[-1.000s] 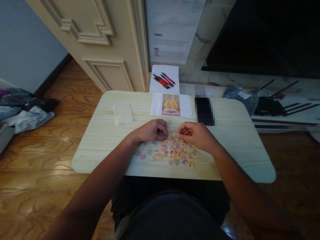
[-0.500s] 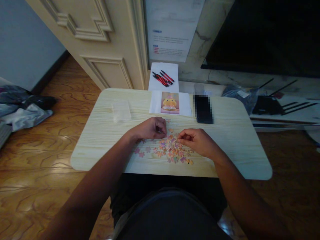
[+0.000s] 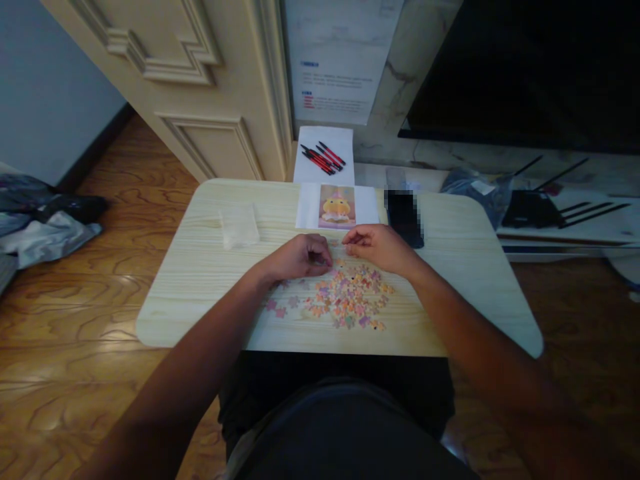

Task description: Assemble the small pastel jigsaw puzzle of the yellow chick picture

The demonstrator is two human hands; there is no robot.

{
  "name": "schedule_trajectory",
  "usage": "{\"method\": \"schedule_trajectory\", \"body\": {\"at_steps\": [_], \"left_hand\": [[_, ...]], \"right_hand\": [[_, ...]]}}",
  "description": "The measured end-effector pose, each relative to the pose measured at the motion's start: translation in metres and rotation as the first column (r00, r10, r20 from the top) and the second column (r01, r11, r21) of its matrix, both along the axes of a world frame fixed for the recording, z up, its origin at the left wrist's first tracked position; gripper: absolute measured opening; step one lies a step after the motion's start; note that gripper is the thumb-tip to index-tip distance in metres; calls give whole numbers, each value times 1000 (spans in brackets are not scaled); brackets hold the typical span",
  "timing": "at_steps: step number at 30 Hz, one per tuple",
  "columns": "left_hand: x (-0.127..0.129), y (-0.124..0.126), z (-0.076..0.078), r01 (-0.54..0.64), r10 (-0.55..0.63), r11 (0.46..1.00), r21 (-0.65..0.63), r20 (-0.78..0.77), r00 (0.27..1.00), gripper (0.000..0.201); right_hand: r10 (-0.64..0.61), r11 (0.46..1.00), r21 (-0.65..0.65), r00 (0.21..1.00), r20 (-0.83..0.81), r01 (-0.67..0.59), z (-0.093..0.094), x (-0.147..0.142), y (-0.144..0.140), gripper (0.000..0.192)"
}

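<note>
A loose heap of small pastel jigsaw puzzle pieces (image 3: 355, 293) lies on the table near its front edge, in pink, orange, purple and a little green. My left hand (image 3: 303, 255) rests at the heap's far left side, fingers curled and thumb pinched against a puzzle piece at the tips. Just beyond the heap is my right hand (image 3: 377, 247), its fingertips drawn together; whatever is between them is too small to make out. A few pieces lie between and below the two hands. Behind them a printed picture of a yellow cartoon figure (image 3: 337, 208) lies flat.
A dark phone (image 3: 406, 223) lies behind my right hand. At the left is a clear plastic bag (image 3: 239, 225). Several red and black pens (image 3: 323, 159) lie on white paper past the table's (image 3: 185, 280) back edge. A black router (image 3: 533, 208) stands on the low shelf.
My right hand has moved from the heap away from me and slightly left, past the pieces. My left hand has stayed nearly in place. The view has shifted slightly.
</note>
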State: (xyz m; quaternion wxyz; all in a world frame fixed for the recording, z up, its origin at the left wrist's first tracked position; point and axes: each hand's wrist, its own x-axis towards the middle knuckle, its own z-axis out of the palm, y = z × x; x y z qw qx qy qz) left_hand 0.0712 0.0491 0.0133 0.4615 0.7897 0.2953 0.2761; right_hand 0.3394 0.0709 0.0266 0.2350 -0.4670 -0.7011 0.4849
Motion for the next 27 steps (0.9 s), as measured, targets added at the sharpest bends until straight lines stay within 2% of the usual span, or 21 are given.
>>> {"method": "schedule_trajectory", "body": {"at_steps": [4,7,9,12,15,20,27], "left_hand": [[1,1,-6,-92,91,995,44,22,996,9],[1,3,-12,-221,220,954,203,26,975,13],[1,4,-15,-255,271,909,331,-1,963,19],[2,6,-17,-234,287,857,459,-48,957,26],[3,7,-19,-204,271,828,523,-54,961,27],[6,9,-20,-177,259,809,561,-70,963,24],[6,9,-20,-151,245,800,581,-86,966,23]], "right_hand": [[-20,1000,23,999,-28,21,-12,-4,6,11],[-32,999,-11,995,-89,31,-18,-1,5,16],[-15,1000,-29,994,-110,11,-20,1,5,15],[3,1000,-12,994,-108,-5,-23,2,6,14],[6,1000,27,997,-80,-4,-24,1,6,15],[-11,995,97,999,-46,16,-27,1,3,14],[-34,994,101,998,-49,39,-32,1,1,11]]}}
